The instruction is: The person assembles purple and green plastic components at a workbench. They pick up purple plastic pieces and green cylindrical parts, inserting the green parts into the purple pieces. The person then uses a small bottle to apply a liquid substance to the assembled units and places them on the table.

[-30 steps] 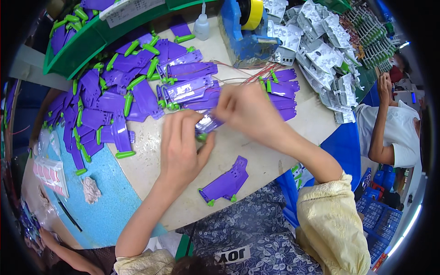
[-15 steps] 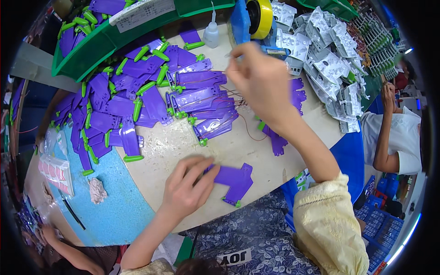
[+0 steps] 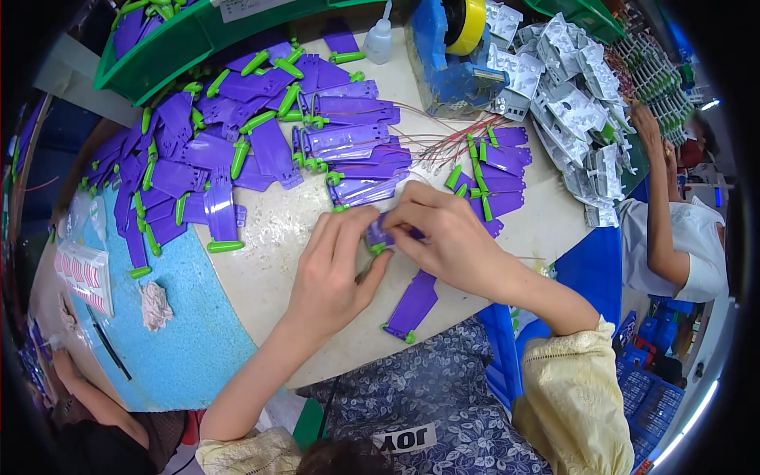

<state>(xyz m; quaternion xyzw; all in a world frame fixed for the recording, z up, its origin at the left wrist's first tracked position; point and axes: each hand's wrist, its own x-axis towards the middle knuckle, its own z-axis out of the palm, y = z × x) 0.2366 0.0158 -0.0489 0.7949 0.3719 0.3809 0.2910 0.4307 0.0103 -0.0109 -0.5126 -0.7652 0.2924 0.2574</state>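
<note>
My left hand (image 3: 326,265) and my right hand (image 3: 443,237) meet over the bench just left of its middle. Between their fingers is a purple plastic piece with a green end (image 3: 378,233), mostly hidden by the fingers. My right thumb and index finger are pinched against it; whether they also hold tape cannot be made out. Below my right hand lies another purple piece (image 3: 413,305) with a green end, close to the bench's front edge. Just beyond my hands, several purple pieces with thin wires (image 3: 360,142) lie in an overlapping row.
A heap of purple and green pieces (image 3: 206,178) covers the left side, below a green bin (image 3: 127,75). A blue tape dispenser (image 3: 443,79), a squeeze bottle (image 3: 379,41) and grey-white housings (image 3: 566,103) line the back. Wired pieces (image 3: 503,162) lie right. Co-workers sit at both sides.
My right hand has come down from beside the tape dispenser to meet my left hand. The purple piece under my left hand has been raised and turned between both hands.
</note>
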